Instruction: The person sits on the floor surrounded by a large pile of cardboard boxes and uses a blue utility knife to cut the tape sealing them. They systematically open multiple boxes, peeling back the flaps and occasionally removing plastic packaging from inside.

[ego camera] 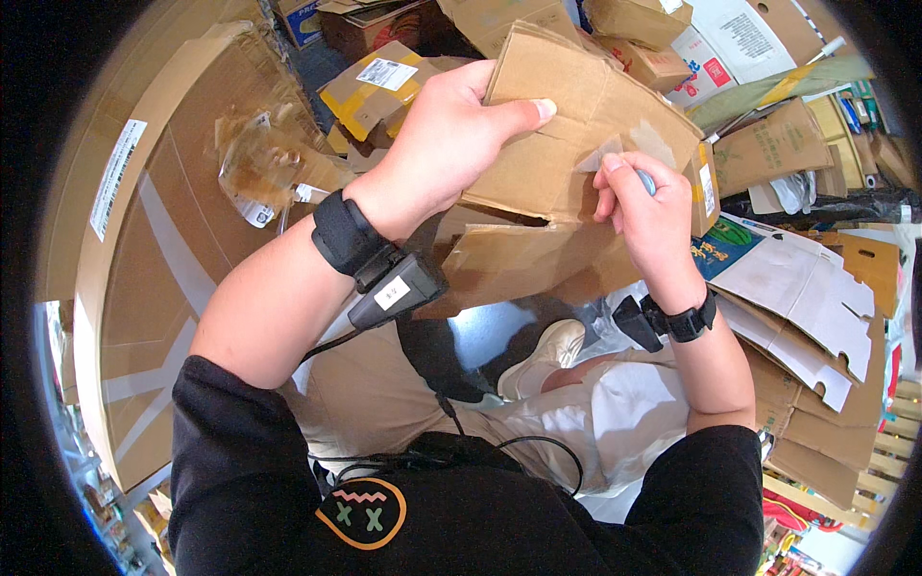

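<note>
A partly flattened cardboard box (547, 144) is held up in front of me, with a dark gap between its panels along the lower side. My left hand (468, 126) grips its upper left edge, thumb on the face and fingers behind. Near the right part of the same face, my right hand (641, 201) is closed around a small blue object (646, 182), mostly hidden by the fingers. A loose piece of clear tape (601, 155) stands up from the cardboard at my right fingertips; whether the fingers pinch it is unclear.
A large cardboard panel with tape strips (151, 288) stands at the left, beside a crumpled clump of brown tape (266, 165). Flattened white and brown cartons (799, 288) are stacked at the right. Boxes, one with yellow tape (367, 86), lie beyond my hands. My shoe (562, 345) is below.
</note>
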A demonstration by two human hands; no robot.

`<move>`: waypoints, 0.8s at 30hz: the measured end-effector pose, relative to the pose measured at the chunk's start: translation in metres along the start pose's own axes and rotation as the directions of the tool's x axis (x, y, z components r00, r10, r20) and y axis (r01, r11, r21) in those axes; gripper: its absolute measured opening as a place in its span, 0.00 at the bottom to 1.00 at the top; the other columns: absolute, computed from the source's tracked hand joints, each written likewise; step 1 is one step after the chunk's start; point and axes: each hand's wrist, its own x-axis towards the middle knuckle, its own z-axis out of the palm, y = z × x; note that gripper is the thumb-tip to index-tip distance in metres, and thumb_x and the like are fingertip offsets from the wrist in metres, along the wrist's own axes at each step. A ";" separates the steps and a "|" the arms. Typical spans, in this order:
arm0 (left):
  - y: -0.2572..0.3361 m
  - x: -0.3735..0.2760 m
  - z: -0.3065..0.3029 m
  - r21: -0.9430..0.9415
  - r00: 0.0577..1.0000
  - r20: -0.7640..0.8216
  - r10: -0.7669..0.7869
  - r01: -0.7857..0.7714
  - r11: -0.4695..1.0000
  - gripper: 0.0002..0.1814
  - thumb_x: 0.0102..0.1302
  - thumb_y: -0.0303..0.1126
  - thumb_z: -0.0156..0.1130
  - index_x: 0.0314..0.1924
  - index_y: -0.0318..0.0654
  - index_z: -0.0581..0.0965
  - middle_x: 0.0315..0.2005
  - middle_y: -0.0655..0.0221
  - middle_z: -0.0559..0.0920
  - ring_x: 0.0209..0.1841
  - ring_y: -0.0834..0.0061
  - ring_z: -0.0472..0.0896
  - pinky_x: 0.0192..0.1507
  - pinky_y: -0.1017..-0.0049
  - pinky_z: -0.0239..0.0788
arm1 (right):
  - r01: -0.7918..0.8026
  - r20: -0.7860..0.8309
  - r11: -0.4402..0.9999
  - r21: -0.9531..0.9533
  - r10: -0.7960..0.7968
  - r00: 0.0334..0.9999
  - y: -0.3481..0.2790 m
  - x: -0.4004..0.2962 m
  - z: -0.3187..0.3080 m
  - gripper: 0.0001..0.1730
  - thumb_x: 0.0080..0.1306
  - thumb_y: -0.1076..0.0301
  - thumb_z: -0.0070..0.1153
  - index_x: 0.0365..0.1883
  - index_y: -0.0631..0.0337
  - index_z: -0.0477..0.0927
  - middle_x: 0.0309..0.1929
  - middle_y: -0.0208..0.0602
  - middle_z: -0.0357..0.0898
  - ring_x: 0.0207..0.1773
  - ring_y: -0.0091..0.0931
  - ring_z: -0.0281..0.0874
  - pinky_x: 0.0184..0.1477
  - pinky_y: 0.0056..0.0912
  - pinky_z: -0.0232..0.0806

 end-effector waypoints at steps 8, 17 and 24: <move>0.004 0.005 -0.004 -0.086 0.992 0.097 -0.084 0.092 0.992 0.18 0.66 0.28 0.64 0.55 0.32 0.77 0.47 0.65 0.84 0.47 0.76 0.83 0.51 0.74 0.75 | -0.072 0.037 0.995 0.072 0.070 0.997 -0.001 -0.008 -0.007 0.16 0.70 0.62 0.54 0.25 0.61 0.80 0.15 0.27 0.76 0.16 0.14 0.69 0.19 0.17 0.58; -0.001 0.005 -0.007 -0.060 0.983 0.161 -0.093 0.104 0.993 0.18 0.68 0.28 0.62 0.56 0.31 0.76 0.48 0.67 0.83 0.48 0.77 0.82 0.53 0.73 0.74 | -0.125 0.090 0.987 0.098 0.116 0.989 0.002 -0.018 -0.017 0.15 0.69 0.62 0.55 0.25 0.62 0.81 0.15 0.26 0.76 0.16 0.14 0.69 0.19 0.17 0.58; -0.005 0.010 -0.013 0.005 0.984 0.169 -0.063 0.063 0.998 0.17 0.69 0.28 0.61 0.56 0.32 0.76 0.49 0.66 0.83 0.49 0.77 0.81 0.54 0.74 0.72 | -0.097 0.167 0.995 0.037 0.089 0.982 0.006 -0.018 -0.028 0.15 0.69 0.62 0.55 0.25 0.61 0.81 0.15 0.25 0.75 0.17 0.14 0.69 0.20 0.17 0.58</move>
